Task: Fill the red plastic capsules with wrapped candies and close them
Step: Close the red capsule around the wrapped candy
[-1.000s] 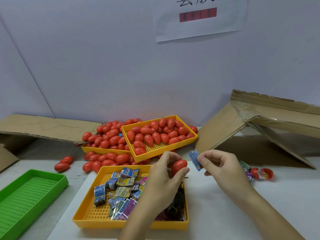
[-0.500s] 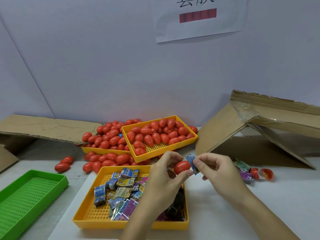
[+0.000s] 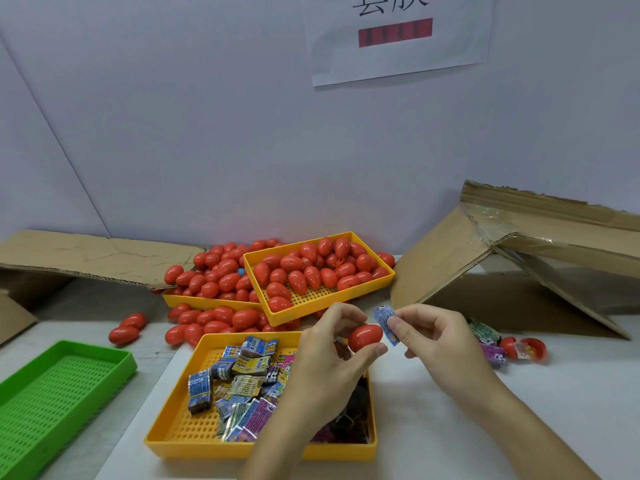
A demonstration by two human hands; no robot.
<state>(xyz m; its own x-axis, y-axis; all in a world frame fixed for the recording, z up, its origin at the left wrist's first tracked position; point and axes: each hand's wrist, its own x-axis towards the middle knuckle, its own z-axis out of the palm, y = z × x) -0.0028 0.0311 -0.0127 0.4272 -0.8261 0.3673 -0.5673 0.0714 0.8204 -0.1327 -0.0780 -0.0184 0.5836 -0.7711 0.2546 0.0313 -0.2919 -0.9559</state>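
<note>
1. Red capsule (image 3: pixel 365 337): one sits closed in the left hand (image 3: pixel 332 368), pinched between thumb and fingers above the candy tray (image 3: pixel 180 434). Its long axis runs roughly left to right, the right end tipped slightly up toward the right hand (image 3: pixel 433 336).
2. The right hand pinches one blue candy (image 3: pixel 384 322) between thumb and forefinger. The candy stands on edge, touching or just beside the capsule's right end; which, I cannot tell.
3. Trays: four in all. Three are yellow and one is green (image 3: pixel 52 400), left of the candy tray.
4. The candy tray holds a heap of wrapped candies (image 3: pixel 242 379), too many and too overlapped to count. Wrappers are blue, yellow, purple and silver; their print is too small to read.
5. Behind the candy tray, the two other yellow trays hold dozens of closed red capsules: the rear tray (image 3: pixel 207 301) and the tilted tray (image 3: pixel 325 306) resting partly on it. More capsules lie loose around them, with two (image 3: pixel 126 329) apart to the left.
6. Right of the candy tray lie one open capsule (image 3: pixel 526 348) and a few candies (image 3: pixel 485 336), near the cardboard (image 3: pixel 519 258).
7. A paper sign (image 3: pixel 398 39) on the wall carries cut-off Chinese characters, unreadable here, and a red bar.
</note>
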